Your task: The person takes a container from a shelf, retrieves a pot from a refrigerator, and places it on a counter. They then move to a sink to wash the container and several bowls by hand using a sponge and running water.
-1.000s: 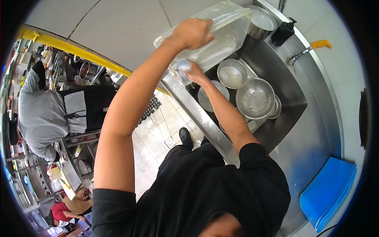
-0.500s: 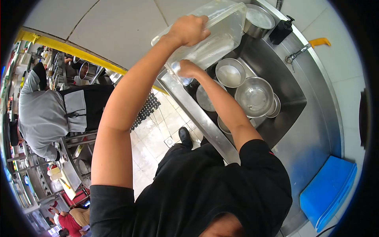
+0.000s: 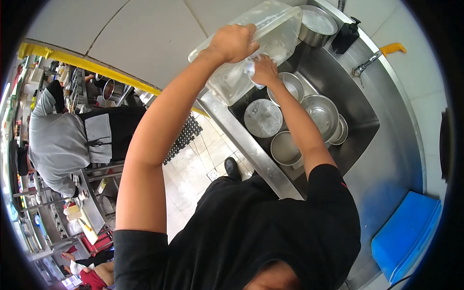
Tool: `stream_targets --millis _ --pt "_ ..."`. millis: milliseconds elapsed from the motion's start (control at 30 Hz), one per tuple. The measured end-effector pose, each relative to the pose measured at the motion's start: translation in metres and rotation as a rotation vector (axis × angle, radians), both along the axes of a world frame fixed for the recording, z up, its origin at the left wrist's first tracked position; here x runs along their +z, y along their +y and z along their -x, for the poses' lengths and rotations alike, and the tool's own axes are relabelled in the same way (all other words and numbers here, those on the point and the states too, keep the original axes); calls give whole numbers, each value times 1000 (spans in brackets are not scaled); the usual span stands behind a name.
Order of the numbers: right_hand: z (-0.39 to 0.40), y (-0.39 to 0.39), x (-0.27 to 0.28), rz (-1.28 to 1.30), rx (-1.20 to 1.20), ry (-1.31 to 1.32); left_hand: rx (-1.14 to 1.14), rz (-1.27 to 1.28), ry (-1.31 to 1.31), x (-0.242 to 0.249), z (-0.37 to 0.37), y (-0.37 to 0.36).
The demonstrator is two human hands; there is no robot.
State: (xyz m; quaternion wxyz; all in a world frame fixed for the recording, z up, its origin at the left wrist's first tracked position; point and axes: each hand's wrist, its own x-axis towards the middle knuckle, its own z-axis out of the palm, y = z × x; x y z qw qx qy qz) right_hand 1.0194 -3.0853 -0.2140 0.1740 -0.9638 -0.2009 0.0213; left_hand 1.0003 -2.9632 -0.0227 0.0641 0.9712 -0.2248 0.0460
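My left hand (image 3: 235, 44) grips the upper rim of a clear plastic container (image 3: 282, 24), which is tilted on its side over the left end of the sink. Inside it, my right hand (image 3: 265, 70) holds a white, bluish scrubbing pad (image 3: 250, 69) against the soapy wall; the fingers hide part of the pad. Below the right forearm sit round metal pots: one with suds (image 3: 263, 118), another with cloudy water (image 3: 286, 148), and a wider metal bowl (image 3: 321, 116). A further pot (image 3: 293, 87) is partly covered by my right wrist.
A pot of foamy water (image 3: 317, 25) stands at the sink's back corner, beside a black pump bottle (image 3: 345, 36). A tap with an orange handle (image 3: 392, 49) and a blue plastic bin (image 3: 407, 235) are to the right. A co-worker (image 3: 60, 145) stands at the left.
My right hand has moved right with the pad, from the container's lower left corner to farther along its inside. The left hand keeps its grip; more of the pots shows.
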Motion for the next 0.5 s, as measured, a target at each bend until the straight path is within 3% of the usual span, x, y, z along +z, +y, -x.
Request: stream_targets --millis 133,267,400,500 --pt "27 20 -11 -11 -35 -143 -6 -7 -21 -3 -4 2" --pt "72 50 -25 -188 133 -247 9 -21 -24 -1 -2 -2" --pt "64 26 -23 -313 296 -297 6 -22 -21 1 0 2" --pt "25 -2 -28 -225 23 -386 6 -3 -3 2 1 2"
